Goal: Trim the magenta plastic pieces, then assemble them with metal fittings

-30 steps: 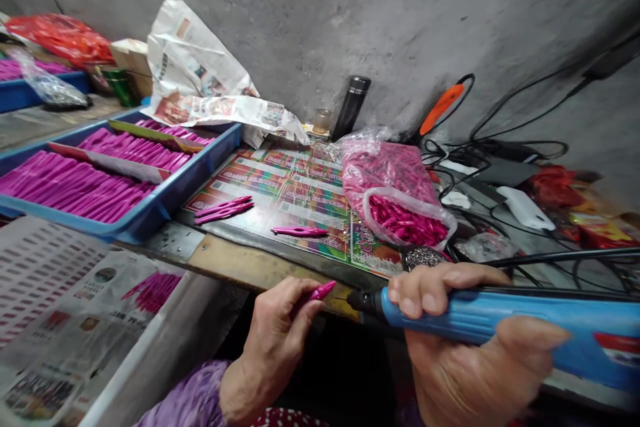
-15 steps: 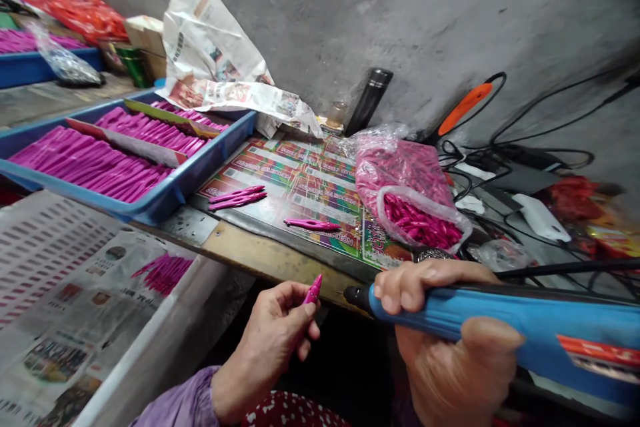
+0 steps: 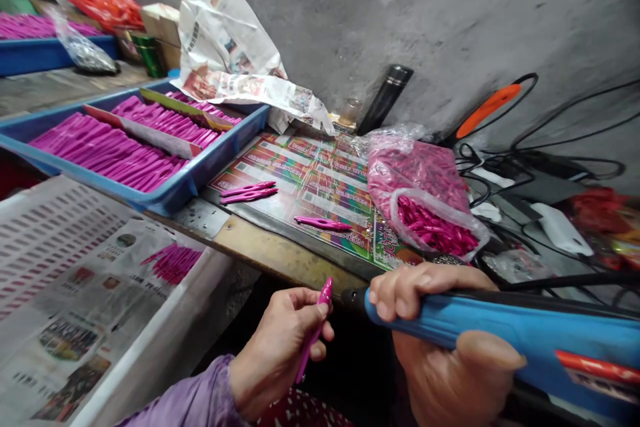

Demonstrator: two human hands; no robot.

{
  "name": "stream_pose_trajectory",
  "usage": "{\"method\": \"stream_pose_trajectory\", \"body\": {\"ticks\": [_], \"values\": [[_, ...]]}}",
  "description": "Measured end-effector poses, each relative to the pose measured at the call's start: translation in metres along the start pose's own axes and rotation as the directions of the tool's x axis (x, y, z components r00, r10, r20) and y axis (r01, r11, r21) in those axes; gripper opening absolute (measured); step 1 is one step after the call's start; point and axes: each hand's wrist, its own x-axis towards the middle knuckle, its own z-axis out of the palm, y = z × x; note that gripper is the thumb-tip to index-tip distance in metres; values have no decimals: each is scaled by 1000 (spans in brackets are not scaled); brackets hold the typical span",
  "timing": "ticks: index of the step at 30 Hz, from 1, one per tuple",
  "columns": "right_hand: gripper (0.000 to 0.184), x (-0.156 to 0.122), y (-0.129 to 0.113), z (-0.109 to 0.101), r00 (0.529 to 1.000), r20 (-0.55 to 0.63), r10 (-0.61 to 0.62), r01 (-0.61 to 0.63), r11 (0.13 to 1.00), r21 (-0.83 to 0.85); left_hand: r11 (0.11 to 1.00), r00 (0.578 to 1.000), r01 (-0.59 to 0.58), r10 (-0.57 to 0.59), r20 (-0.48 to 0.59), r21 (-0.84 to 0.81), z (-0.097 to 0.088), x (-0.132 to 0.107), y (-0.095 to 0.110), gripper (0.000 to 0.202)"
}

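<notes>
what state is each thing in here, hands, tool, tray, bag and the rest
left hand, closed on a pink piece, tip up
right hand, gripping the blue tool, nose pointing at that piece
blue tray, full of pink pieces in rows
plastic bag, open at the mouth, filled
black flask, capped, leaning at the wall
newspaper, crumpled
</notes>
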Motion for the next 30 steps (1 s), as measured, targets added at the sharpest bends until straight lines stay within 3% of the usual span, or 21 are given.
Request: {"method": "stream_pose_trajectory", "body": {"ticks": [18,30], "values": [[43,2,2,-2,1000,-1,-2,2,1000,-11,993,993,-30,43,-110,112,5,6,-8,46],[44,1,3,-4,1000,10,-18,18,1000,-8,995,993,-55,64,-101,87,5,7,-7,44]]}}
